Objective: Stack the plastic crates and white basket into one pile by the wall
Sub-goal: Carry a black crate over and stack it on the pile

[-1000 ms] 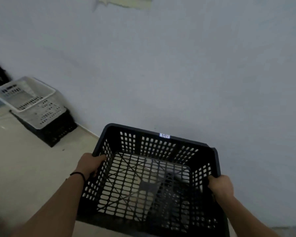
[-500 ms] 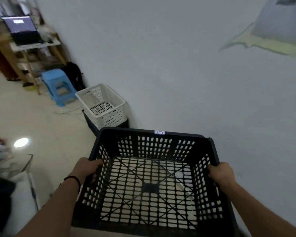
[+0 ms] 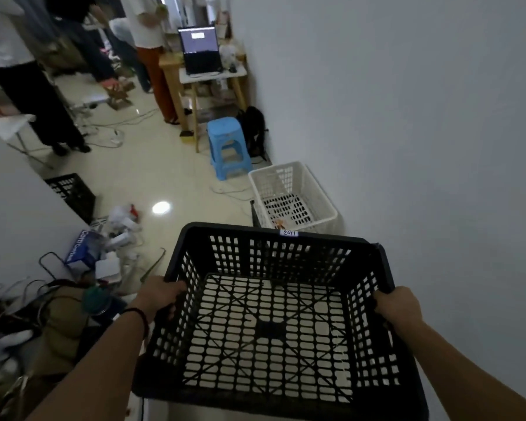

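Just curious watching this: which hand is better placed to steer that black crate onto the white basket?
Probably the right hand: it grips the black perforated plastic crate on its wall side, where the white plastic basket sits. The left hand grips the opposite rim.

A crowded indoor workroom, part office and part makeshift lab: an open laptop (image 3: 199,50) glows on a small wooden worktop (image 3: 210,75) against the white wall (image 3: 407,147), a blue plastic stool (image 3: 229,147) and a black backpack (image 3: 254,132) beside it. Cables (image 3: 116,126) trail over the glossy tiled floor (image 3: 152,177), several people (image 3: 28,86) stand at the far end, and boxes and loose clutter (image 3: 104,253) lie heaped by a partition.
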